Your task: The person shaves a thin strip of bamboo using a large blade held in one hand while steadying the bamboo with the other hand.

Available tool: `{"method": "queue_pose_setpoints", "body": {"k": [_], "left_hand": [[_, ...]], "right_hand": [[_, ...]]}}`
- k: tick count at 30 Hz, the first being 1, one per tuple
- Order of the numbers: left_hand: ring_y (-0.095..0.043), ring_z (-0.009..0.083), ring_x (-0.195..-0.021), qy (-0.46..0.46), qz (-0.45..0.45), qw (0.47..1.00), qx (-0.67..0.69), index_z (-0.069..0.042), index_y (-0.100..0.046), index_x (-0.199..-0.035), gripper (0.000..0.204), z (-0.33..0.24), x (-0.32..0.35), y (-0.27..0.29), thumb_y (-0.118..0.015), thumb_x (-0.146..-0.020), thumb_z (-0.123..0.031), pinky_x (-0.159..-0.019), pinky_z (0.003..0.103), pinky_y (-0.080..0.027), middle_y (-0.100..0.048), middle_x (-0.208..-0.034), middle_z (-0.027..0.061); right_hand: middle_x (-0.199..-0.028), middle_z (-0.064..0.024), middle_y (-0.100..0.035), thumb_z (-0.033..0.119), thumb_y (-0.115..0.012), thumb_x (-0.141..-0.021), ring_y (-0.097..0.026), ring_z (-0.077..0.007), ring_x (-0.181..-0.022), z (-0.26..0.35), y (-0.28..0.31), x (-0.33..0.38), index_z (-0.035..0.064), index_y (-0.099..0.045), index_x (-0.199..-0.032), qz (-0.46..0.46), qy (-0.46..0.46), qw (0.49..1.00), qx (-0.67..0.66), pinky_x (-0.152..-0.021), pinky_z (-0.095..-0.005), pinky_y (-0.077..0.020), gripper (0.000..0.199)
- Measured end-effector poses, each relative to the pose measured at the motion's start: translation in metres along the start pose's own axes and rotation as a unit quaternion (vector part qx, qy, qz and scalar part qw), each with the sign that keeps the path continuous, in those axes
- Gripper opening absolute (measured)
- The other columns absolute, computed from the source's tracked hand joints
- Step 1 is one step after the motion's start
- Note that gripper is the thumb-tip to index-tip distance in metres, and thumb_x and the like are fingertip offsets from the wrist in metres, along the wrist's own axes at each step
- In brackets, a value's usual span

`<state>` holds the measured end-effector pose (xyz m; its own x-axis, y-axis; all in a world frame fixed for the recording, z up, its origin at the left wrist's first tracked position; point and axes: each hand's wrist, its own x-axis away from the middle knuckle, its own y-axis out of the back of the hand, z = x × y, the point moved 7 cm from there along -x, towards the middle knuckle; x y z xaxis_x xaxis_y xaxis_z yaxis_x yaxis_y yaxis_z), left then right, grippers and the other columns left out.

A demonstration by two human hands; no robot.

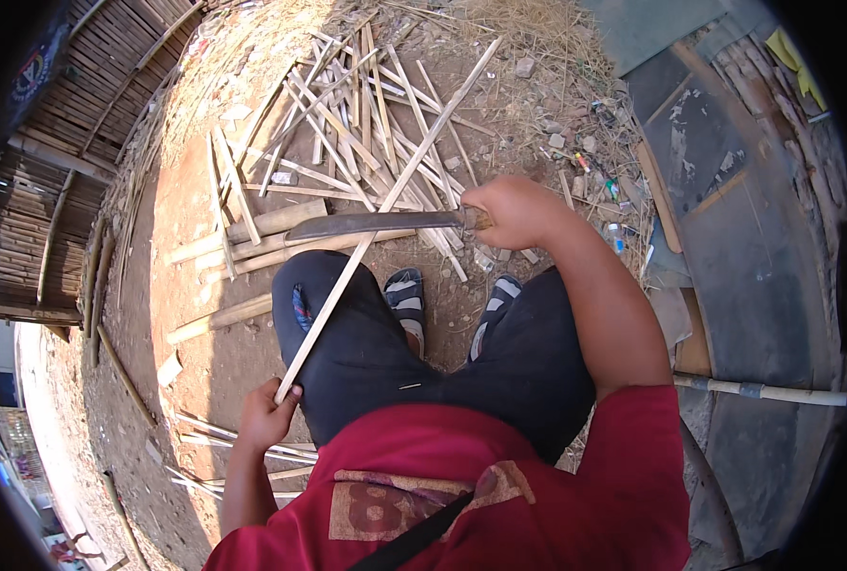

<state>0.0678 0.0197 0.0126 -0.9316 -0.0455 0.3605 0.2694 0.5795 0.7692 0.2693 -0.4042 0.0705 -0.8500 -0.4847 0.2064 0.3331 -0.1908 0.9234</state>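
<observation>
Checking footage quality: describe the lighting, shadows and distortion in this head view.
Head view: hard sunlight from the upper right, casting dark shadow on the ground left of the legs; the long bamboo strip looks sharp, as do the left hand, the right hand and the machete blade; fisheye bends the bamboo fence, and the corners go black.

Long bamboo strip [385, 200] in left hand [266, 416], curved machete [376, 226] in right hand [514, 211].
</observation>
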Motion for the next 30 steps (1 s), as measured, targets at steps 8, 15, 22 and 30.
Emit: {"method": "queue_pose_setpoints", "body": {"k": [8, 15, 22, 30], "left_hand": [[-0.048, 0.0142, -0.059, 0.028, 0.025, 0.999, 0.004, 0.001, -0.061, -0.082, 0.036, -0.015, -0.004, 0.008, -0.069, -0.096, -0.031, -0.056, 0.037, -0.04, -0.051, -0.058, 0.0077], [-0.061, 0.0431, -0.062, -0.048, -0.117, 0.984, -0.128, -0.001, -0.056, -0.076, 0.028, -0.015, 0.01, 0.001, -0.07, -0.089, -0.02, -0.057, 0.048, -0.045, -0.06, -0.065, 0.0236], [-0.062, 0.0473, -0.069, -0.033, -0.119, 0.987, -0.108, -0.002, -0.052, -0.076, 0.021, -0.013, 0.005, -0.003, -0.069, -0.081, -0.013, -0.062, 0.051, -0.048, -0.061, -0.07, 0.024], [-0.062, 0.0471, -0.069, -0.039, -0.116, 0.988, -0.094, -0.002, -0.053, -0.076, 0.023, -0.012, 0.002, -0.001, -0.07, -0.083, -0.015, -0.061, 0.051, -0.048, -0.061, -0.07, 0.0236]], "right_hand": [[-0.088, -0.0166, -0.073, 0.023, -0.068, -0.075, -0.072, -0.0334, -0.084, -0.093, 0.013, 0.002, 0.0024, -0.067, -0.117, -0.107, -0.178, 0.943, -0.258, -0.077, -0.0451, -0.0553, 0.047], [-0.091, -0.0238, -0.07, 0.022, -0.071, -0.074, -0.068, -0.041, -0.083, 0.008, 0.002, 0.002, 0.0074, -0.069, -0.114, -0.019, 0.022, 0.999, 0.017, -0.075, -0.0468, -0.0533, 0.043], [-0.089, -0.0255, -0.068, 0.021, -0.072, -0.075, -0.066, -0.0437, -0.086, -0.063, 0.012, 0.0, 0.0061, -0.069, -0.108, -0.135, -0.036, 0.981, -0.134, -0.075, -0.0476, -0.0519, 0.036], [-0.086, -0.0227, -0.067, 0.022, -0.074, -0.074, -0.066, -0.0422, -0.081, -0.078, 0.013, -0.002, 0.0038, -0.066, -0.098, -0.123, -0.087, 0.966, -0.209, -0.075, -0.0485, -0.051, 0.031]]}}
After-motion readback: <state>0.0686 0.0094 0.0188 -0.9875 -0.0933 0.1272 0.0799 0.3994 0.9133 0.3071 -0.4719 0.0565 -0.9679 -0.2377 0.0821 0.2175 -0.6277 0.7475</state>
